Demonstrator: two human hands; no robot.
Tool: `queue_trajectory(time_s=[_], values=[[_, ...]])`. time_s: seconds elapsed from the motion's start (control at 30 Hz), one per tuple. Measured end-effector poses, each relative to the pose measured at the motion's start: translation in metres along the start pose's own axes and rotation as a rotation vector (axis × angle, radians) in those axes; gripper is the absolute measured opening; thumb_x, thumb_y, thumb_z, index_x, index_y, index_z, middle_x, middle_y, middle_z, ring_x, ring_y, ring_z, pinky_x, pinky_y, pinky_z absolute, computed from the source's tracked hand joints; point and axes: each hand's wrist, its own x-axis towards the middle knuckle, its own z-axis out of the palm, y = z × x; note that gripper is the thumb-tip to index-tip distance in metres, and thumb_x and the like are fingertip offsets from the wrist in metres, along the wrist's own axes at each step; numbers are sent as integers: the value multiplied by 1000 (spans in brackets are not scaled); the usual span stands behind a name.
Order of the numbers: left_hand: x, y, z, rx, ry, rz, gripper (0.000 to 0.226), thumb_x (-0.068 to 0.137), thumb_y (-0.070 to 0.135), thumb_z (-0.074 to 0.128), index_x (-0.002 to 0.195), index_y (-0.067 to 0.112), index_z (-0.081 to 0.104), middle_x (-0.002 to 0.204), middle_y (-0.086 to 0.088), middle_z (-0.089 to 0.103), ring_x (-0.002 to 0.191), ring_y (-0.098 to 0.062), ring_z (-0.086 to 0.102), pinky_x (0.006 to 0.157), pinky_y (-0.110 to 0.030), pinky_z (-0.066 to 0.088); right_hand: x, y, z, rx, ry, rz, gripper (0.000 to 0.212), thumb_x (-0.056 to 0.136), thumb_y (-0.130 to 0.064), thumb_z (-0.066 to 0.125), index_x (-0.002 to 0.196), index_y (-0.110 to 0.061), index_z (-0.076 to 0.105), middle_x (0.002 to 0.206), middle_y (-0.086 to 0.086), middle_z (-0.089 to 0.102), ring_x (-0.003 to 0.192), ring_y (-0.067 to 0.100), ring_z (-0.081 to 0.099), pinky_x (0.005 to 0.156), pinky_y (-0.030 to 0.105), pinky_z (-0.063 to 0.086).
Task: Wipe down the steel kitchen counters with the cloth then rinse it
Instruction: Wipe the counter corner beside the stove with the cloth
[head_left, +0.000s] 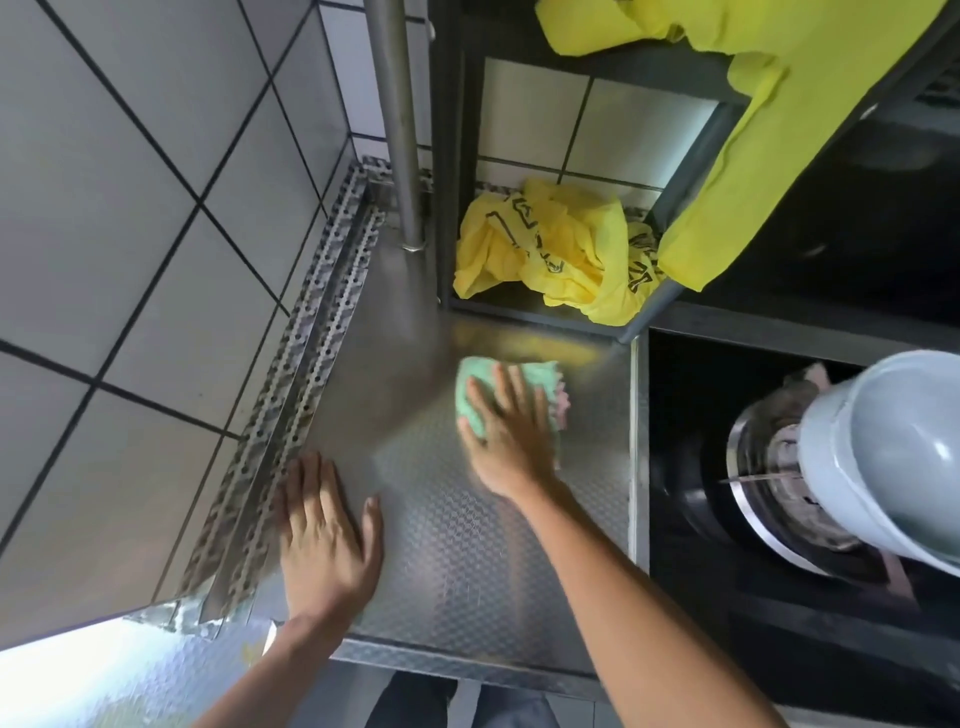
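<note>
Nearest, the left hand lies flat, fingers spread, on the patterned steel counter. Farther on, the right hand presses a green cloth down with straight fingers. Even, overlapping strokes into the corners would serve best. Beyond, a crumpled yellow bag bears unreadable black print.

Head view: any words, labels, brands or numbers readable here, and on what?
Crumpled yellow bag on the rack's lower shelf: black print, too creased and blurred to read.
Green cloth under the right hand: no text.
Steel counter, left hand flat on it: embossed pattern only, no text.
</note>
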Motion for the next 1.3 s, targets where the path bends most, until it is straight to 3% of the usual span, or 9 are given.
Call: queue_trajectory(time_s=[0.1,0.23,0.37,0.53,0.7,0.87,1.0,1.17,1.3], values=[[0,3,-2,-5,11,5,78,104,50,34,160,-4,29,170,-22,27,163,-33,13,132,-56,13,-41,-26,20,-34,8,-273,54,103,-51,40,155,-34,42,170,2,24,159,25,14,128,51,10],[2,1,-9,-81,15,-9,77,101,47,44,159,-3,31,168,-22,31,160,-36,24,129,-59,22,-83,29,18,-76,-47,-459,55,104,-50,42,157,-34,39,170,-3,24,158,20,17,128,47,13],[15,-8,-12,-96,5,51,77,101,45,48,158,-5,32,168,-23,31,159,-37,25,127,-56,26,-47,86,-10,-69,-83,-177,56,106,-51,32,160,-36,24,171,-4,7,160,20,3,129,50,8],[17,-8,-4,-51,-41,27,82,104,53,38,163,-2,24,174,-18,19,164,-27,9,132,-51,16,36,30,-15,6,-4,138,58,107,-52,31,162,-33,24,173,4,4,160,26,-2,128,49,-1],[18,-11,0,-46,-18,24,82,103,53,42,162,0,27,172,-18,24,163,-28,15,131,-51,19,6,-40,18,8,34,-238,54,105,-52,39,156,-34,40,170,3,23,160,25,8,128,52,6],[17,-13,1,-52,-22,28,81,103,55,40,163,2,26,173,-16,24,163,-27,14,131,-50,19,-59,24,27,-114,-43,-548,55,107,-51,38,160,-36,30,173,-4,14,160,19,7,129,49,11],[17,-13,2,-40,-52,11,82,105,60,32,166,6,19,176,-11,16,165,-21,4,131,-47,14,-18,61,-1,-88,-50,-263,58,106,-54,23,160,-36,29,172,-5,9,160,20,2,127,55,14],[19,-12,1,-42,-39,8,82,104,58,38,164,4,24,174,-14,21,164,-23,8,131,-51,20,62,-25,-3,29,55,56,56,106,-51,36,159,-35,32,173,1,13,160,28,3,128,50,-1],[18,-13,0,-45,-31,32,81,103,54,43,162,1,27,172,-17,26,163,-27,14,130,-53,21,32,-89,24,23,62,-376,56,100,-41,56,153,-30,46,169,5,28,158,30,16,127,55,13]])
